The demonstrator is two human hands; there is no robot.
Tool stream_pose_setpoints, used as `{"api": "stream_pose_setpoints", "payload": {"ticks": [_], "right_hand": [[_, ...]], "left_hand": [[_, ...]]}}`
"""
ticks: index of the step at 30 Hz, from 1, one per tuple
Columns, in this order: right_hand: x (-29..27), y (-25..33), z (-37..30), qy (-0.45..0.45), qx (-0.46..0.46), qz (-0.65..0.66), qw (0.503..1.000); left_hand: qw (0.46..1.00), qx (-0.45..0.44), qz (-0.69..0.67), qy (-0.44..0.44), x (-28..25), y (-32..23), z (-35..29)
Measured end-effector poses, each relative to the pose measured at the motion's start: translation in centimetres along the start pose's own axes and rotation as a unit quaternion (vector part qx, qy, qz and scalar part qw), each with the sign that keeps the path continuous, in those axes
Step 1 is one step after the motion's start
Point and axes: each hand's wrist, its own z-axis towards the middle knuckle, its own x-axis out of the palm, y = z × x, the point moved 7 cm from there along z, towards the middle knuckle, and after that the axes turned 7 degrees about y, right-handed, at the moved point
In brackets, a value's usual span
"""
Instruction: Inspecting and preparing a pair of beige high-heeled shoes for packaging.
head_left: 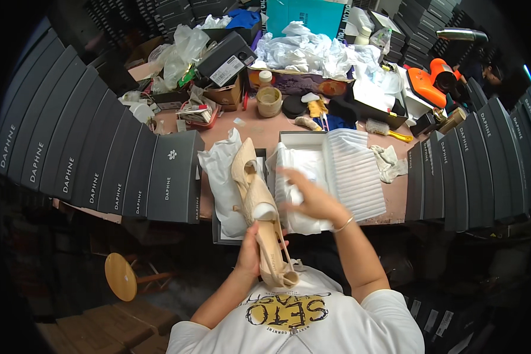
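Note:
My left hand (249, 251) is closed round a beige open-toe sandal (269, 245) with an ankle strap, held in front of my chest. A second beige sandal (244, 162) lies against its far end; whether my hand grips that one as well, I cannot tell. Beneath them sits a dark shoebox part (218, 237) with white tissue paper (223, 197). Blurred by motion, my right hand (307, 194) has its fingers apart beside the sandals, above an open shoebox (302, 137) lined with white tissue. Over that box's right side lies a ribbed white foam sheet (358, 177).
Dark shoeboxes stand in rows at the left (174, 177) and right (478, 165). Farther back are a tan cup (269, 102), a yellow-handled brush (389, 130), a white cloth (388, 163), an orange heat gun (428, 85) and heaped tissue (304, 50). A wooden stool (120, 277) stands lower left.

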Motion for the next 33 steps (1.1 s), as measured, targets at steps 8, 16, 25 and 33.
{"api": "stream_pose_setpoints", "payload": {"ticks": [8, 16, 25, 33], "right_hand": [[-1.7, -11.3, -2.5, 0.035, 0.204, -0.416, 0.885], [3.1, 8.7, -3.2, 0.087, 0.092, -0.053, 0.991], [5.0, 6.9, -2.9, 0.0, 0.059, -0.341, 0.938], [1.2, 3.5, -4.3, -0.044, 0.127, 0.052, 0.99]], "left_hand": [[0.999, -0.009, -0.04, 0.012, -2.1, -0.6, 1.3], [0.999, 0.032, 0.014, -0.023, -0.9, -0.7, -0.2], [0.971, 0.15, 0.184, 0.016, 0.4, -0.4, -0.3], [0.983, 0.097, 0.129, 0.089, 2.6, -0.3, -1.0]]}}
